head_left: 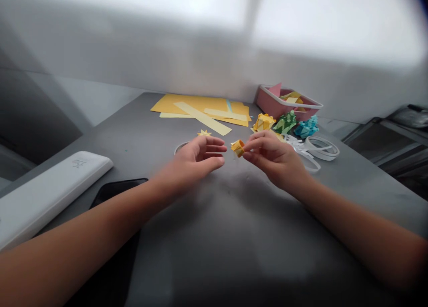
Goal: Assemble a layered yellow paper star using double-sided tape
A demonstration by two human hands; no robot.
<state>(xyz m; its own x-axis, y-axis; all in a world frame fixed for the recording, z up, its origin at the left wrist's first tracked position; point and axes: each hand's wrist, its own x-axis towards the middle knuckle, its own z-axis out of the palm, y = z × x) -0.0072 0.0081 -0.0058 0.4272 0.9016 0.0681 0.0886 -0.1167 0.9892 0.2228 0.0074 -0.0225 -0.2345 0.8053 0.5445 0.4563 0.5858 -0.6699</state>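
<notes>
Between the thumb and fingers of my right hand (272,157) is a small yellow folded paper ring (237,148), held above the table. My left hand (197,157) faces it from the left, fingers spread and apart from the ring, with nothing in them. Just behind my left hand lies a pale yellow star-shaped paper piece (204,132). A round pale edge (179,147) shows beside it, mostly hidden by the hand. Past my right hand sit folded paper pieces in yellow (263,122), green (286,122) and blue (306,127).
Yellow paper sheets (192,105) with a loose pale strip (203,118) lie at the back. A pink basket (282,106) holds paper scraps. Coiled white strips (323,148) lie at right. On the left are a white power bank (50,195) and a black flat object (115,188).
</notes>
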